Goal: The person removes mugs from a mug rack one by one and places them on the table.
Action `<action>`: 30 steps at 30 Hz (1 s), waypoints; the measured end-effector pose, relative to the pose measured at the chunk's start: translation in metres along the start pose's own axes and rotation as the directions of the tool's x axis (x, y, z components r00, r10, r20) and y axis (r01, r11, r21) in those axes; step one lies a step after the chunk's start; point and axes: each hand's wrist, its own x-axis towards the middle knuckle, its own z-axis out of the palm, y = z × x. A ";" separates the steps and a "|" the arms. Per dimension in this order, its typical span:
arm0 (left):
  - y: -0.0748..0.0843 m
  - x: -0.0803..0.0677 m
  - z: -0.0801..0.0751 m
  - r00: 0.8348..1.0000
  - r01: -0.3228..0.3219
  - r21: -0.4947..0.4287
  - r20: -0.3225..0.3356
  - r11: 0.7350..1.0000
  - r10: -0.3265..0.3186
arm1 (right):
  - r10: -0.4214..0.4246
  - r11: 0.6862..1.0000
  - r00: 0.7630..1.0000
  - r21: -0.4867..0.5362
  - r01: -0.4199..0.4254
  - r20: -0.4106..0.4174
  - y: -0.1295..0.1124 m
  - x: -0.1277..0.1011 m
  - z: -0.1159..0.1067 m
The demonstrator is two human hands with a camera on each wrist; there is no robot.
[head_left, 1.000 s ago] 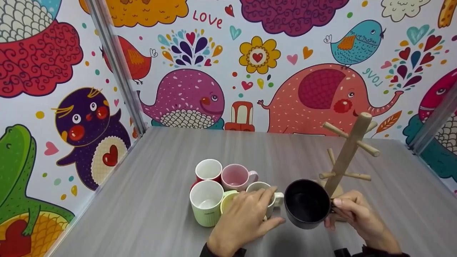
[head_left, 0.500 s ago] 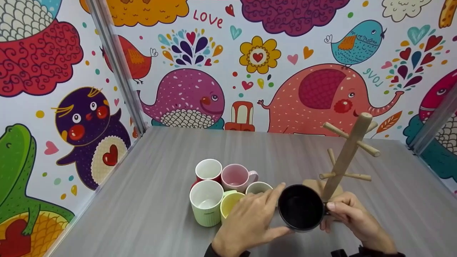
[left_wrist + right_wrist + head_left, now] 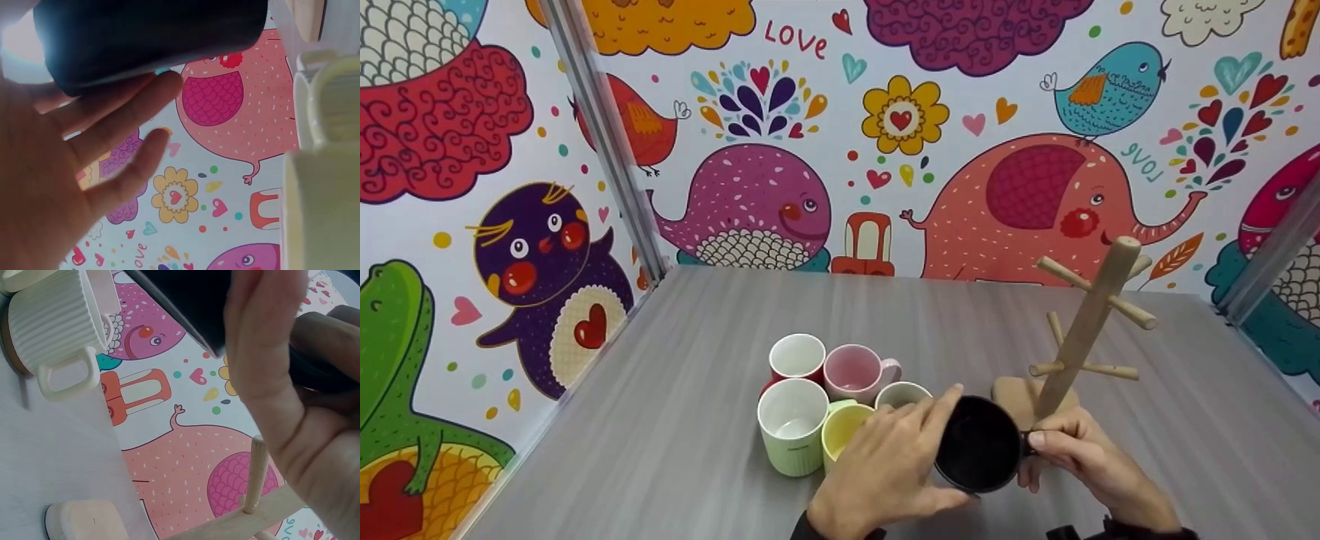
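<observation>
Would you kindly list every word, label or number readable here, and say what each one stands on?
"LOVE" in red letters, on the back wallpaper near the top.
"LOVE" in teal letters, on the same wallpaper beside the bird and above the elephant's trunk.
The black mug, the other mugs and the wooden mug tree show no readable text.

Light: bright, even, soft shadows | head view: sharp, slight edge bending | wrist views: near things blurred, glare top left
</observation>
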 end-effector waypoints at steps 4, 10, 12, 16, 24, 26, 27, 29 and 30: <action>0.002 0.001 0.001 1.000 -0.002 -0.004 0.010 1.000 0.002 | 0.015 1.000 1.000 -0.006 -0.015 0.019 0.001 0.002 0.001; 0.005 0.002 0.003 1.000 -0.008 0.005 0.018 1.000 0.008 | 0.014 1.000 0.999 -0.004 -0.014 0.047 0.003 0.002 0.001; 0.007 0.003 0.003 1.000 -0.018 0.020 0.022 1.000 0.018 | 0.018 1.000 0.998 -0.007 -0.018 0.063 0.003 0.002 0.001; 0.009 0.004 0.003 0.999 -0.046 0.061 0.017 0.997 0.045 | 0.030 0.999 0.994 -0.025 -0.027 0.105 0.003 0.002 0.002; 0.009 0.006 0.004 0.992 -0.114 0.133 -0.043 0.985 0.120 | 0.168 0.981 0.980 -0.121 -0.155 0.107 -0.004 0.001 0.004; 0.009 0.005 0.004 0.990 -0.125 0.127 -0.051 0.984 0.132 | 0.245 0.955 0.969 -0.181 -0.235 0.034 -0.010 -0.001 0.004; 0.009 0.005 0.005 0.989 -0.130 0.130 -0.057 0.983 0.139 | 0.269 0.939 0.963 -0.216 -0.267 -0.018 -0.013 -0.002 0.004; 0.009 0.005 0.006 0.987 -0.137 0.135 -0.070 0.981 0.147 | 0.302 0.906 0.941 -0.259 -0.334 -0.154 -0.020 -0.005 0.003; 0.009 0.004 0.006 0.986 -0.140 0.139 -0.072 0.980 0.151 | 0.299 0.892 0.928 -0.280 -0.355 -0.225 -0.023 -0.006 0.002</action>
